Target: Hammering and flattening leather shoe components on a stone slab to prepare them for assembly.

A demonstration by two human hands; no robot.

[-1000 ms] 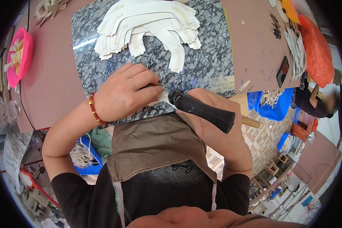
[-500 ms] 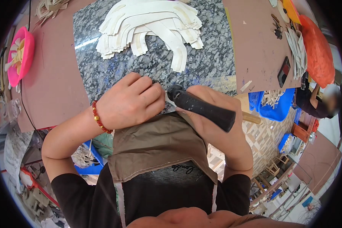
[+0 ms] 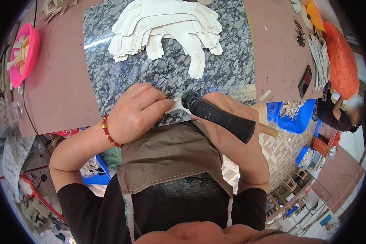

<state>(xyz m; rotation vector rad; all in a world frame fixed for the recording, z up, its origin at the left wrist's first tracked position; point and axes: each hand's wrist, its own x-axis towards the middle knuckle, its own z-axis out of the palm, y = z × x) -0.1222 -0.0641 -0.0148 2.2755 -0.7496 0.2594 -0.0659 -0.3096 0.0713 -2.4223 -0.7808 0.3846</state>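
My right hand (image 3: pixel 227 118), just right of the frame's centre, is closed around the black handle of a hammer (image 3: pixel 219 116), whose rounded head points left and sits low over the near edge of the granite slab (image 3: pixel 166 73). My left hand (image 3: pixel 136 112), left of centre with a red bead bracelet (image 3: pixel 110 132) at the wrist, is curled with its fingertips pinching and pressing down a small pale cut piece (image 3: pixel 175 106); only a sliver of it shows between my fingers and the hammer head. That piece lies on the slab's lower edge, at the middle of the frame, directly above my brown apron (image 3: pixel 166 152). To do this well, I judge I should keep the piece flat against the stone, strike short and square with the face, and hold my left fingertips just clear of where the head lands, since they are very close to it. A tilted blow could mark the piece or skid it off the edge. Further up the slab, in the upper middle, lies a fanned stack of similar pale curved pieces (image 3: pixel 166 24), well apart from my hands. A pink bowl (image 3: pixel 22 53) sits at the upper left on the brownish table (image 3: pixel 61 89).
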